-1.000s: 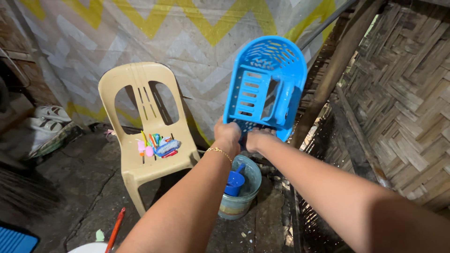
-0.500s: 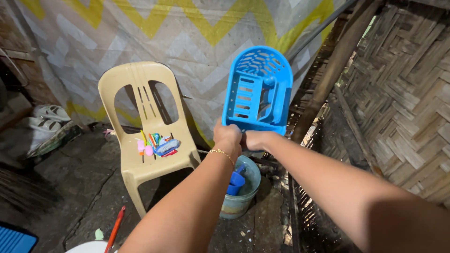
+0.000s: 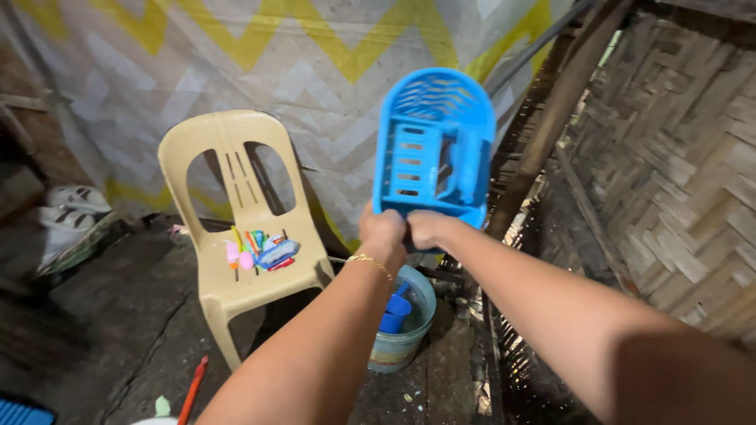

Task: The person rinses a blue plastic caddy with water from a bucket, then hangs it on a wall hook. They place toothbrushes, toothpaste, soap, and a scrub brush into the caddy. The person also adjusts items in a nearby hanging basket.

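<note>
From the head view, I see the blue basket (image 3: pixel 431 149) has swung more upright and edge-on than a moment ago, so I am turning it. My left hand (image 3: pixel 383 233) and right hand (image 3: pixel 429 228) have their fingers clamped on its lower rim. The bucket (image 3: pixel 403 319) sits below; the woven wall (image 3: pixel 677 157) crowds the right, and the chair (image 3: pixel 240 228) stands well apart to the left.

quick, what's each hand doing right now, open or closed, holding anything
Left hand: closed on the lower edge of the blue plastic basket.
Right hand: closed on the same edge, beside the left.
</note>
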